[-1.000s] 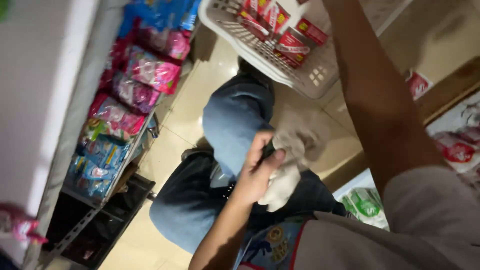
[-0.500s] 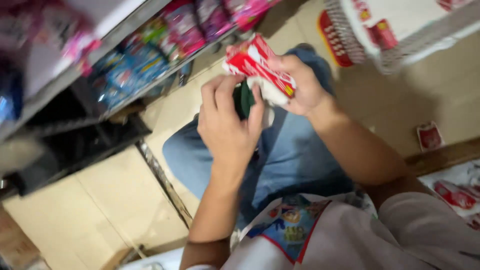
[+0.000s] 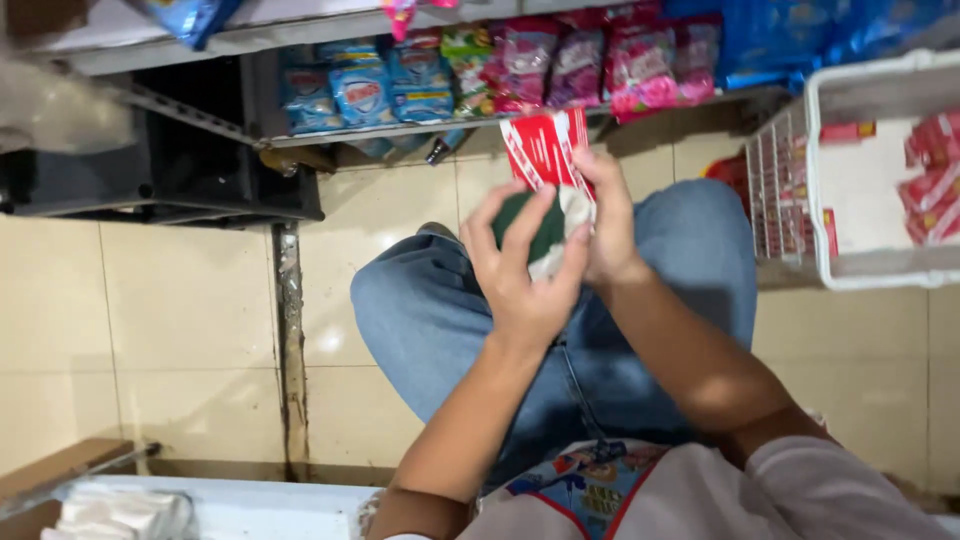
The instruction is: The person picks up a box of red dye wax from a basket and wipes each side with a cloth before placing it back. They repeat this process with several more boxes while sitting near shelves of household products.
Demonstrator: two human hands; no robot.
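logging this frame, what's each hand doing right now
Left hand: closed on a green and white cloth, pressed against the packet.
Right hand: closed, holding a red and white packet.

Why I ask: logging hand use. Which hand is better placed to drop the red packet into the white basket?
Right, probably: the right hand grips the red packet and is nearer the white basket; the left hand holds a green-and-white cloth.

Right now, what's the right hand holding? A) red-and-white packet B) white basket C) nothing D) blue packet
A: the right hand grips a red-and-white packet, while the left hand presses a green-and-white cloth against it.
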